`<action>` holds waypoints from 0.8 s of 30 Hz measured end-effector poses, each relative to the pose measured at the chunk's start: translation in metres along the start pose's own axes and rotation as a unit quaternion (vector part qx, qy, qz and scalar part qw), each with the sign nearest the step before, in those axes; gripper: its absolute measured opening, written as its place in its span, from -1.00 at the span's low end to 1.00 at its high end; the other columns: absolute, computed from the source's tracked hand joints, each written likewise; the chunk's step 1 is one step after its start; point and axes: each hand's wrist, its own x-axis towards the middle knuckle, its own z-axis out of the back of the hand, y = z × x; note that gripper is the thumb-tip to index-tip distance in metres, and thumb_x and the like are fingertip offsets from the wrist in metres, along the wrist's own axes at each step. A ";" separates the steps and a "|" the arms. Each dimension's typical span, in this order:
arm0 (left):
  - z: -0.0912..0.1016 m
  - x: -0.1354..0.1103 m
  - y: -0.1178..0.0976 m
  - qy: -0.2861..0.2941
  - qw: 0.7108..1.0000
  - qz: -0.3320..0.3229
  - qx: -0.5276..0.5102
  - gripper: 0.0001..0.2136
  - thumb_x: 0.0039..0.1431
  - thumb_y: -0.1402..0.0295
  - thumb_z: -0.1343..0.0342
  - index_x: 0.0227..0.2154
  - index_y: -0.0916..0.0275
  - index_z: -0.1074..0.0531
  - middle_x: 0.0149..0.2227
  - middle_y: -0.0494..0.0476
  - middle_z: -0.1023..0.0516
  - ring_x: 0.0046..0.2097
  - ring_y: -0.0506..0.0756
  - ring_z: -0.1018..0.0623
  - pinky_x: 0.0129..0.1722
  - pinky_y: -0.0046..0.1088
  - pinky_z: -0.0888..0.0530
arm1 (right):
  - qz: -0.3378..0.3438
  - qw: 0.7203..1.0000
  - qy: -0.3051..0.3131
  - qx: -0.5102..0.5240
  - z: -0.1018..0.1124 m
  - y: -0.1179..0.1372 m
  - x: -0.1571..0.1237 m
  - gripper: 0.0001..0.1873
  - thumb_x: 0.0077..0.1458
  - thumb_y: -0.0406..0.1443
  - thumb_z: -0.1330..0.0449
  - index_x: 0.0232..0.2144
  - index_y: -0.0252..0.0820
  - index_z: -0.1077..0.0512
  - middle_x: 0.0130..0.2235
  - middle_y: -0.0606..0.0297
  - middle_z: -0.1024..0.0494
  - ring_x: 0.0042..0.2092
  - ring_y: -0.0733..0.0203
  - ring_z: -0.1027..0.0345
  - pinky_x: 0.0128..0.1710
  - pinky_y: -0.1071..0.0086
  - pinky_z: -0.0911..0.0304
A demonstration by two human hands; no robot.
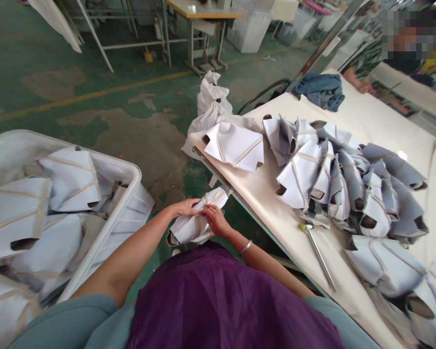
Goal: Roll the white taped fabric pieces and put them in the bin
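The fingers of the left hand (183, 208) lie pressed together over a folded white fabric panel with beige seam tape (189, 228); the right hand's (217, 221) fingers pinch its fold just beside them. The panel sits at six o'clock, off the cream worktop (261, 213), with a white plastic bin (138, 172) at nine o'clock and piled grey-white panels (345, 189) at two o'clock.

White fabric piece (191, 225) with beige seams; purple apron (221, 300)

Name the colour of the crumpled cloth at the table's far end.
The cloth is dark blue; head view.
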 end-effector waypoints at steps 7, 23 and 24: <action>-0.006 -0.005 0.005 -0.045 0.998 -0.006 -0.032 -0.35 -0.12 0.33 -0.14 0.14 0.32 -0.32 0.16 0.21 -0.43 0.13 0.24 -0.43 0.16 -0.32 -0.31 | 0.053 0.995 0.056 -0.067 0.014 0.000 -0.002 -0.54 0.19 -0.48 -0.02 0.07 -0.02 -0.40 -0.07 0.14 -0.48 0.22 0.08 -0.12 0.18 0.08 -0.18; -0.029 -0.034 0.003 -0.138 0.989 0.053 -0.019 -0.40 0.01 0.27 -0.09 0.16 0.33 -0.32 0.13 0.22 -0.45 0.10 0.23 -0.47 0.10 -0.35 -0.36 | 0.094 0.987 0.077 -0.104 0.025 -0.004 -0.013 -0.47 0.19 -0.51 0.01 0.14 -0.02 -0.34 -0.08 0.11 -0.45 0.28 0.06 -0.08 0.22 0.02 -0.15; -0.031 -0.034 0.003 -0.147 0.987 0.058 -0.022 -0.41 0.01 0.24 -0.11 0.15 0.33 -0.34 0.11 0.23 -0.47 0.07 0.23 -0.49 0.08 -0.35 -0.37 | 0.084 0.989 0.074 -0.099 0.025 -0.004 -0.013 -0.48 0.20 -0.51 0.03 0.13 -0.05 -0.34 -0.05 0.11 -0.45 0.28 0.06 -0.09 0.22 0.02 -0.15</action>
